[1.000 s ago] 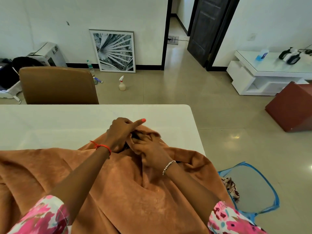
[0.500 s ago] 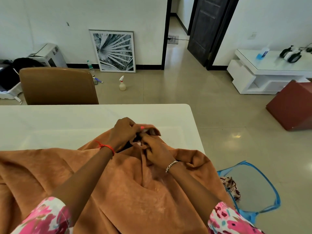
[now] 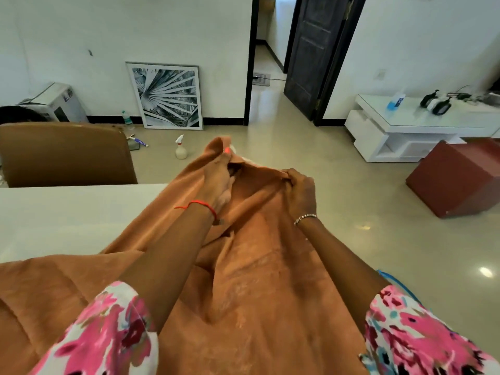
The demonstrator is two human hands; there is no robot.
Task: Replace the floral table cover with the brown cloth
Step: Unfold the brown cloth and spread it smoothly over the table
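Note:
The brown cloth [image 3: 251,280] lies bunched over the near part of the white table [image 3: 67,212], and its far edge is lifted off the tabletop. My left hand [image 3: 216,182] pinches that raised edge at its highest point. My right hand [image 3: 300,193] grips the same edge a little further right and lower. A stretch of the hem hangs between the two hands. The floral table cover is hidden in this frame; only a sliver of the blue basket [image 3: 389,277] shows by my right arm.
A brown chair [image 3: 67,155] stands at the table's far side. On the floor behind are a spray bottle [image 3: 180,148], a framed picture [image 3: 169,97] against the wall and a dark red box [image 3: 457,180]. A white low cabinet [image 3: 411,131] stands at the right.
Both hands have lifted the cloth's edge up off the table and moved apart along it. The view has tilted, so the basket is nearly hidden behind my right arm.

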